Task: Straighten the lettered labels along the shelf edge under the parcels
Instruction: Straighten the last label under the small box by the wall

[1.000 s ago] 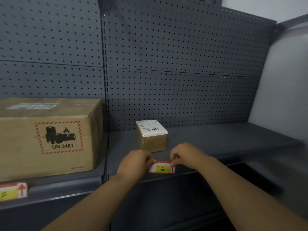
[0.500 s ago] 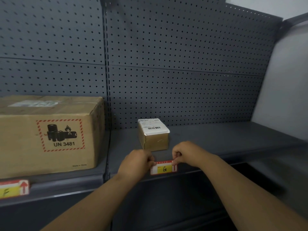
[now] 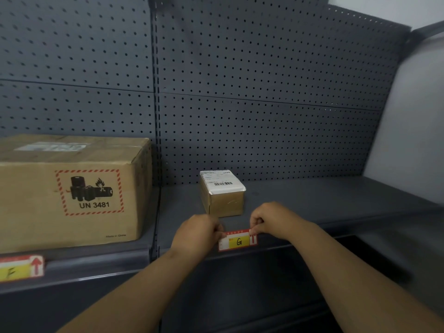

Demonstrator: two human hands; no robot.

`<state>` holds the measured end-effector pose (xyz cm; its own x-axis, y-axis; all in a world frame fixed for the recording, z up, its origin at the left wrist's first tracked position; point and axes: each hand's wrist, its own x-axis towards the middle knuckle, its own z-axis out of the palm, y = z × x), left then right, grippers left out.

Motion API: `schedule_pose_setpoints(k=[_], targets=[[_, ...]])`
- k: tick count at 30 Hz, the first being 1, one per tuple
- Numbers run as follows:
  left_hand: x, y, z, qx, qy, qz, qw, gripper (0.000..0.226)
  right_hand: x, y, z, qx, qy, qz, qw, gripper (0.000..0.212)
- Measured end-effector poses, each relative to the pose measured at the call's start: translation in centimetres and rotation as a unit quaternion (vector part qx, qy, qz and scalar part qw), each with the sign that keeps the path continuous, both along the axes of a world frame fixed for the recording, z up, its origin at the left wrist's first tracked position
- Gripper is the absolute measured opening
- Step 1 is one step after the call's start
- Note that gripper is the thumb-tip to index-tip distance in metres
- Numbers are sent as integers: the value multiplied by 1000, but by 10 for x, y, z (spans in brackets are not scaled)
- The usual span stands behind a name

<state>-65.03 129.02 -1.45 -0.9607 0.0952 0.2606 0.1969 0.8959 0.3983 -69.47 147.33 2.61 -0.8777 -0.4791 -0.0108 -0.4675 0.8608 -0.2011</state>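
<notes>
Little has moved: your hands stay on the G label (image 3: pixel 238 241) at the shelf edge (image 3: pixel 312 241). Left hand (image 3: pixel 195 234) pinches its left end, right hand (image 3: pixel 269 219) its top-right corner. Forearms reach inward, knuckles up; small parcel (image 3: pixel 223 193) just behind.

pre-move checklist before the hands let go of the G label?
1. Left hand pinching the G label at its left end: ok.
2. Right hand pinching its top right corner: ok.
3. G label level with shelf edge: not ok, slightly tilted.
4. Small parcel clear of both hands: ok.
5. F label straight: cannot tell, cut off by the frame.
</notes>
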Motion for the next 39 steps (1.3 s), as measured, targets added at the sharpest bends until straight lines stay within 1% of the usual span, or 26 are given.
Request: schedule_pose_setpoints(k=[11, 20, 23, 26, 32, 34, 36, 39], targets=[[-3, 3, 2, -5, -25, 26, 999, 12, 3, -4, 2, 16, 5, -21, 1000, 13], [0, 5, 2, -4, -17, 30, 999, 18, 10, -8, 6, 44, 3, -45, 998, 18], [3, 3, 4, -3, 3, 31, 1000, 22, 15, -10, 9, 64, 1, -48, 997, 28], [11, -1, 7, -12, 20, 38, 999, 25, 21, -13, 12, 53, 19, -47, 997, 36], [45, -28, 16, -66, 125, 74, 987, 33, 39, -37, 26, 24, 55, -5, 998, 33], [60, -45, 19, -85, 144, 88, 982, 34, 47, -51, 30, 24, 62, 13, 998, 31], [77, -67, 22, -126, 159, 103, 974, 35, 58, -67, 33, 29, 66, 28, 997, 29], [107, -108, 23, -176, 181, 130, 959, 33, 82, -97, 38, 53, 74, 41, 995, 36]])
